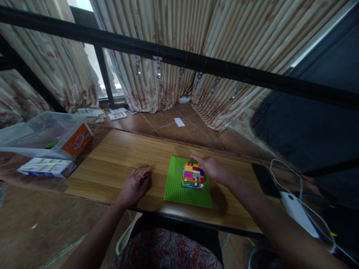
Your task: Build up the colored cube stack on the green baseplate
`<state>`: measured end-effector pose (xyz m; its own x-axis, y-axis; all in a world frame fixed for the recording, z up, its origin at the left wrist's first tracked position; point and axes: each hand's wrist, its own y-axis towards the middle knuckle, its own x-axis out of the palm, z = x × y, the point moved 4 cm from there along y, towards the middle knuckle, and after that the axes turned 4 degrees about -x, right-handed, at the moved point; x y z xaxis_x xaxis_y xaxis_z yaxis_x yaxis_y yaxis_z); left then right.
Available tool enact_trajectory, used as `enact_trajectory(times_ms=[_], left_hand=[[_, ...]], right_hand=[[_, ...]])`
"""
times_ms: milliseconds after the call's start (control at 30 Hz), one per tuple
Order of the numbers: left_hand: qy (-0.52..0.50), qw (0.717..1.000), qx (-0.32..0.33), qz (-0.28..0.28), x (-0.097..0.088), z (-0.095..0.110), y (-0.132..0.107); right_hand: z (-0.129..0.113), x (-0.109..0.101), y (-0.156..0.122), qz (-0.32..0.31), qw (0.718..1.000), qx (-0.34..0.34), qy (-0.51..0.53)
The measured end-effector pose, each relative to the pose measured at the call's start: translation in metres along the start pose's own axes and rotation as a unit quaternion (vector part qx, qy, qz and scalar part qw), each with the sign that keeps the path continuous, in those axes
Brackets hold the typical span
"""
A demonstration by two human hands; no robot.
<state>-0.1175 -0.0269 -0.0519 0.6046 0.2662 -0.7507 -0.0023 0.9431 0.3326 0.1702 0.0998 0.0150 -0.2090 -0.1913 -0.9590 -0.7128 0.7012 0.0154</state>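
Observation:
A block of multicoloured toy bricks (193, 175) stands on a green studded baseplate (175, 186). My right hand (211, 168) is at the far right corner of the block, one finger stretched out past its back edge and the fingers apart. Whether its lower fingers touch the bricks is hard to see. To the left of the baseplate, my left hand (134, 186) rests on the wooden table (112, 164). Its fingers curl around a few small dark toy bricks (144, 176), which show bits of red and green and are partly hidden.
At left are a clear plastic bin (36, 149) with an orange label and a white carton (47, 167). A black phone (265, 179), a white power strip (298, 213) and a white cable (301, 183) lie at right. A dark metal bar (174, 56) crosses before the curtains (157, 22).

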Motion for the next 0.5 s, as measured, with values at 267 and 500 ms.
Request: enact_trajectory(times_ms=[267, 500], left_hand=[[-0.006, 1.000, -0.012, 0.005, 0.000, -0.002, 0.000], [-0.016, 0.998, -0.066, -0.002, 0.002, -0.005, -0.005]], right_hand=[[-0.001, -0.013, -0.014, 0.065, 0.995, 0.053, 0.062], [-0.068, 0.001, -0.023, 0.175, 0.969, 0.051, 0.167]])
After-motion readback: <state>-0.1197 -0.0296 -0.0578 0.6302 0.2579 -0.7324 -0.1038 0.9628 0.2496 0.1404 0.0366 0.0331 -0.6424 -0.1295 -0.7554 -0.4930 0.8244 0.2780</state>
